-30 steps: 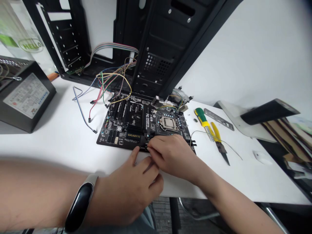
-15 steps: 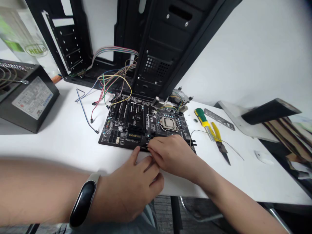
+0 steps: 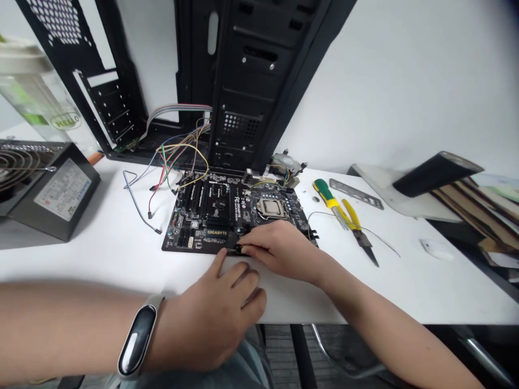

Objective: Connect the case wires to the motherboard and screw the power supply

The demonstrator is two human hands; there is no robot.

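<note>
fingers (image 3: 259, 237) of the right hand (image 3: 279, 251) are drawn close together at the tips, low over the near edge of the circuit board (image 3: 243, 208); something small and dark shows beside them, but i cannot tell whether they pinch a loose piece or meet a part of the board. the left hand (image 3: 213, 316) has its index finger stretched out, its tip at that same edge, just left of the right fingertips, the other fingers loosely curled; whether it holds anything cannot be told.

the white counter (image 3: 97, 265) carries everything. on its far side stands the black computer case (image 3: 243, 97), open at the left. the board lies flat between case and hands, straight ahead of the left hand and partly under the right, its long axis running left to right. the right hand is the nearer, reaching over the board; the left meets only the edge. a metal box (image 3: 79, 189) sits well to the left. off to the right lie pliers (image 3: 357, 232) and a screwdriver (image 3: 324, 192), side by side. thin wires (image 3: 203, 128) come out of the case, some of them over the board's far left corner. smallest is the square chip (image 3: 272, 207), just beyond the right hand.

the right hand covers part of the near edge, the left thumb is out of sight, and the tops of the case and the left side of the box are cut off. the little parts at the fingertips are too small to make out.
</note>
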